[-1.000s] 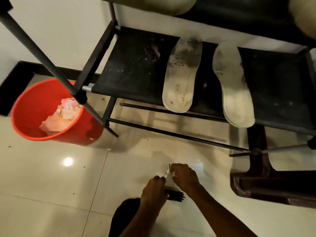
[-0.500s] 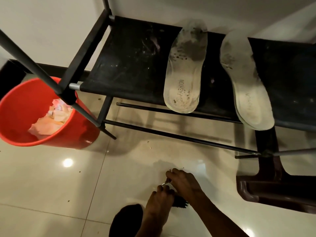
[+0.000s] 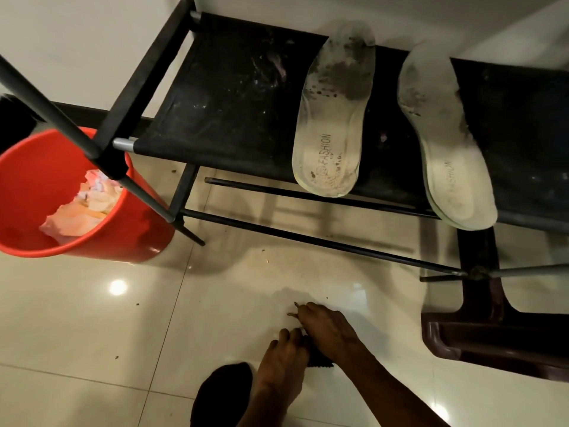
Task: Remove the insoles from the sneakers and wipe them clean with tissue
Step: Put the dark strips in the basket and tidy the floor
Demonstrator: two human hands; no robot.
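Two dirty white insoles lie on the black fabric shelf of a shoe rack (image 3: 234, 97), the left insole (image 3: 334, 118) near the middle and the right insole (image 3: 443, 143) beside it, both with heels hanging over the front edge. Low over the floor, my right hand (image 3: 326, 329) pinches a small dark scrap (image 3: 292, 312) at its fingertips. My left hand (image 3: 284, 355) sits curled against it, and what it holds is hidden. A black brush (image 3: 320, 362) shows just under both hands.
A red bucket (image 3: 129, 241) with crumpled tissue (image 3: 83, 208) stands at the left, behind a rack pole (image 3: 61, 118). Thin black rack bars (image 3: 308, 238) cross above the floor. A dark brown plastic stool (image 3: 480, 334) is at the right. Crumbs dot the glossy tiles.
The view has tilted down and closer to the rack. Both hands stayed together low over the floor, and the white scrap seen between them earlier no longer shows.
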